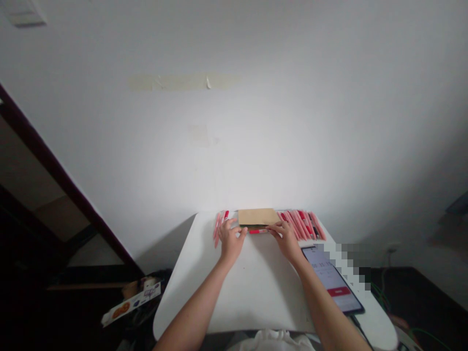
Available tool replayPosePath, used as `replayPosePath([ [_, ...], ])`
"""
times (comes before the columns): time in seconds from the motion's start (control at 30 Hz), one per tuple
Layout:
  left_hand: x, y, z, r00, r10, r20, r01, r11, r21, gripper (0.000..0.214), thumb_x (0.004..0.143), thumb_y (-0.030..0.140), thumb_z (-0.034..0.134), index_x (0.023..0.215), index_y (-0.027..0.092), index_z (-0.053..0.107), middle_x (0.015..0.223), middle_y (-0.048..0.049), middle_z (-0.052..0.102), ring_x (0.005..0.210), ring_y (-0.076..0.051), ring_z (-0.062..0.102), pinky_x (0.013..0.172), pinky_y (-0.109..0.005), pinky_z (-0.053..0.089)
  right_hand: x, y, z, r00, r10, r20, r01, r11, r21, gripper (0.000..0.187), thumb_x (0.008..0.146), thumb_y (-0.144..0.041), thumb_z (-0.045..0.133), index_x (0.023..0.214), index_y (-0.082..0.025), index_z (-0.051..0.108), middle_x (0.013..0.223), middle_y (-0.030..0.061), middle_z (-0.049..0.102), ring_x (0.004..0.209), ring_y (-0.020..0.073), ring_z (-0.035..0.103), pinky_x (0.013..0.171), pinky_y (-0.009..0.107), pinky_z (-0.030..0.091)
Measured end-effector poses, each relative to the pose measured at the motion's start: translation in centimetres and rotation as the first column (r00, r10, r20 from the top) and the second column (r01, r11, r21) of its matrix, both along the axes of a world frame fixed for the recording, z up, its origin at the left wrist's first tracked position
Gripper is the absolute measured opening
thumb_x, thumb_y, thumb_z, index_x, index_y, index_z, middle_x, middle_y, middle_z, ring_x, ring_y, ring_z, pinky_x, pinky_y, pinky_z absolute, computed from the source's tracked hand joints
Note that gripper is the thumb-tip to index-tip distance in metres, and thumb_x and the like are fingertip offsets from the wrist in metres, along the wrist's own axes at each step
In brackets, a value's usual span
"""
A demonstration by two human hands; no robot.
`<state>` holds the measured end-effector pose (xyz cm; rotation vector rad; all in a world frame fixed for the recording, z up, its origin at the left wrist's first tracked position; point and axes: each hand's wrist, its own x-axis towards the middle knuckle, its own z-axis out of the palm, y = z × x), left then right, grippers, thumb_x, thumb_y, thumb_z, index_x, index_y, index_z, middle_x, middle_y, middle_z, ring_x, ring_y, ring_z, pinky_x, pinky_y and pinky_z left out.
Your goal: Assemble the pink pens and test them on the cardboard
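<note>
A red and white pen (258, 231) lies crosswise in front of a brown cardboard piece (258, 217), which has a dark gap along its near edge. My right hand (287, 239) pinches the pen's right end between thumb and fingers. By the pen's left end is my left hand (230, 240), its fingers apart and its thumb pointing towards the pen; whether it touches the pen or the cardboard I cannot tell. Right of the cardboard, several pens in pink sleeves (302, 225) lie side by side. A few more pink-sleeved pens (217, 228) are partly behind my left hand.
The white table (252, 287) stands against a pale wall (234, 165). A phone (331, 278) with a lit screen lies at the right, beside my right forearm, a cable at its lower end. On the floor at the left is a printed carton (131, 303).
</note>
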<state>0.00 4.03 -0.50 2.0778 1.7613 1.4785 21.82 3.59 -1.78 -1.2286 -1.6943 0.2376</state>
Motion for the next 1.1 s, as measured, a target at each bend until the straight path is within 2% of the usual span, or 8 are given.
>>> replayPosePath([
  [0.7, 0.16, 0.0, -0.36, 1.0, 0.018, -0.023, -0.017, 0.999, 0.034, 0.019, 0.082, 0.031, 0.066, 0.066, 0.021, 0.071, 0.117, -0.0088, 0.066, 0.119, -0.03, 0.054, 0.108, -0.058, 0.038, -0.04, -0.18, 0.36, 0.996, 0.092, -0.017, -0.092, 0.995, -0.026, 0.02, 0.089, -0.029, 0.058, 0.094, -0.027, 0.076, 0.094, 0.0076, 0.062, 0.095, 0.0239, 0.054, 0.09, 0.043, 0.044],
  [1.1, 0.09, -0.08, -0.18, 0.999, 0.018, -0.045, -0.016, 0.999, 0.038, 0.017, 0.083, 0.03, 0.066, 0.069, 0.021, 0.07, 0.12, -0.0094, 0.065, 0.122, -0.031, 0.053, 0.108, -0.06, 0.037, -0.14, -0.18, 0.4, 0.989, 0.147, 0.001, -0.146, 0.986, -0.083, 0.025, 0.091, -0.033, 0.053, 0.093, -0.024, 0.076, 0.09, 0.0076, 0.064, 0.093, 0.023, 0.056, 0.087, 0.04, 0.044],
])
